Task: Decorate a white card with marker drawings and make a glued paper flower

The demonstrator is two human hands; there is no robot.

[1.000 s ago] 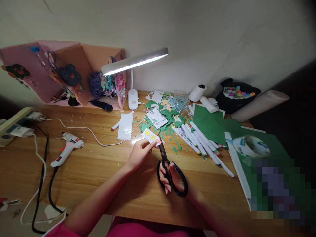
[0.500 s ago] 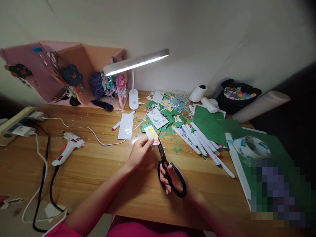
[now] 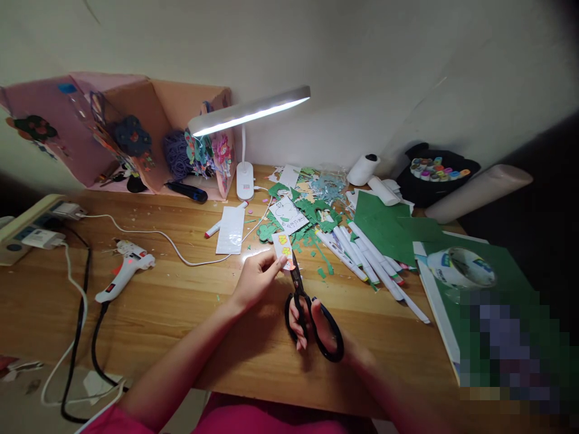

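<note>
head view: over the tabletop [image 3: 181, 301], in from its front edge, a strip [image 3: 283, 246] is being pinched by the left hand [image 3: 257, 277]; scissors [image 3: 297, 286] are being gripped by the right hand [image 3: 323, 325].

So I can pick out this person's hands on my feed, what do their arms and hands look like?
The left hand and right hand are ungloved, with no watch or bracelet visible. Both forearms are bare. A bright pink sleeve shows on the left arm; the right sleeve is unclear.

Bright lamp [image 3: 251, 113] amid general dimness
</note>
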